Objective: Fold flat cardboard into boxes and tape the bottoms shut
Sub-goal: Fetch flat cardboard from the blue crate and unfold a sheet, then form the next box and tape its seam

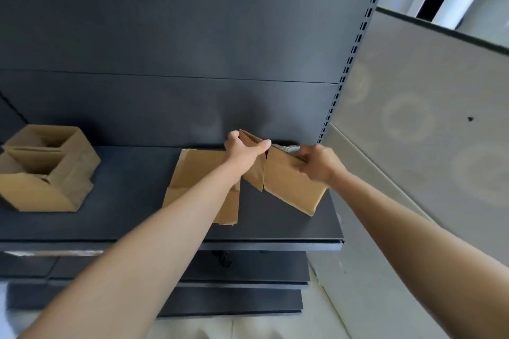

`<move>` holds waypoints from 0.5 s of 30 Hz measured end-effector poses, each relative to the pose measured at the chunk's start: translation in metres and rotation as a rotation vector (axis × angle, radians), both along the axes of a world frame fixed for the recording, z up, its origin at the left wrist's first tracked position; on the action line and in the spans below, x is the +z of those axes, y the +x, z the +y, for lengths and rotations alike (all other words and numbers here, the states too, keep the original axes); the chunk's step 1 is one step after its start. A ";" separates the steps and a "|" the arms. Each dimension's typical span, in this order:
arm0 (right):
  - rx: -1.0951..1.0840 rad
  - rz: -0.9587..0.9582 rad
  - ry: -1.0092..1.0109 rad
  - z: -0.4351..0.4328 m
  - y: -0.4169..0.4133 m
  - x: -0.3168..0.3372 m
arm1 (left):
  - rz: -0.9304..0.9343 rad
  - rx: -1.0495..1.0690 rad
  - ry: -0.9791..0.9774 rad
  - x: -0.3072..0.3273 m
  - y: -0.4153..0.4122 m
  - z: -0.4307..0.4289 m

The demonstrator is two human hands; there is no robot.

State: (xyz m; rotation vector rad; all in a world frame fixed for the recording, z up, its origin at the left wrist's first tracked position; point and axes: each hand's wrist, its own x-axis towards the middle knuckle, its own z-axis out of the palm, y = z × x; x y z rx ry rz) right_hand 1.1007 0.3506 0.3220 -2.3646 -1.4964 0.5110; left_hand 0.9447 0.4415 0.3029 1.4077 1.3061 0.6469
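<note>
Head view: from where I'm driving, everything turns on the held cardboard (pixel 289 184), which sits between both hands just past centre frame, raised off the shelf (pixel 124 201). Its long axis slants from 10 o'clock down to 4 o'clock. The left hand (pixel 242 148) has thumb and fingers curled round the far, 10 o'clock end. The right hand (pixel 316 162) pinches the upper edge toward 3 o'clock. The two hands are near each other, neither clearly closer to the piece, so I judge the next move to be a pull apart to square the sleeve open.

Directly under the left forearm, at 7 o'clock from the held piece, lies a flat stack (pixel 192 173) of blanks on the shelf. Just behind the right hand I make out a pale rim that looks like a tape roll (pixel 293 149), mostly hidden. Well apart at 9 o'clock stand the folded boxes (pixel 46 168), mouths open.

The shelf is dark and matte, backed by a dark back panel (pixel 165 49). A grey panel (pixel 413 118) closes off the 3 o'clock side, with more shelves (pixel 242 278) below.
</note>
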 end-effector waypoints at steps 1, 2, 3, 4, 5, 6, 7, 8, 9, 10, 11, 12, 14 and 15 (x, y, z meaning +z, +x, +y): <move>0.021 0.016 -0.011 -0.002 0.004 -0.001 | 0.008 0.022 0.005 0.000 0.004 -0.002; 0.040 0.030 -0.027 -0.003 0.008 0.000 | 0.013 0.037 0.008 0.000 0.008 -0.003; 0.061 0.043 -0.040 -0.005 0.011 0.000 | 0.018 0.042 -0.001 -0.001 0.012 -0.003; 0.081 0.057 -0.052 -0.007 0.014 0.000 | 0.020 0.039 -0.017 0.000 0.015 -0.003; 0.100 0.079 -0.055 -0.010 0.017 0.001 | 0.019 0.038 -0.036 0.001 0.017 -0.003; 0.117 0.108 -0.060 -0.012 0.019 0.003 | 0.015 0.041 -0.051 0.003 0.020 -0.002; 0.129 0.142 -0.069 -0.015 0.021 0.005 | 0.014 0.048 -0.065 0.005 0.022 -0.001; 0.127 0.185 -0.090 -0.017 0.023 0.007 | 0.018 0.049 -0.074 0.006 0.024 0.000; 0.105 0.249 -0.120 -0.019 0.025 0.008 | 0.029 0.042 -0.078 0.007 0.025 0.001; 0.065 0.339 -0.163 -0.022 0.027 0.008 | 0.042 0.028 -0.080 0.007 0.026 0.002; 0.018 0.439 -0.214 -0.024 0.028 0.009 | 0.050 0.010 -0.084 0.007 0.026 0.002; -0.018 0.524 -0.260 -0.026 0.029 0.009 | 0.050 -0.008 -0.089 0.006 0.027 0.003; -0.075 0.611 -0.292 -0.026 0.031 0.006 | 0.042 -0.033 -0.105 0.005 0.027 0.003; -0.093 0.629 -0.278 -0.027 0.030 0.006 | 0.043 -0.043 -0.110 0.005 0.027 0.002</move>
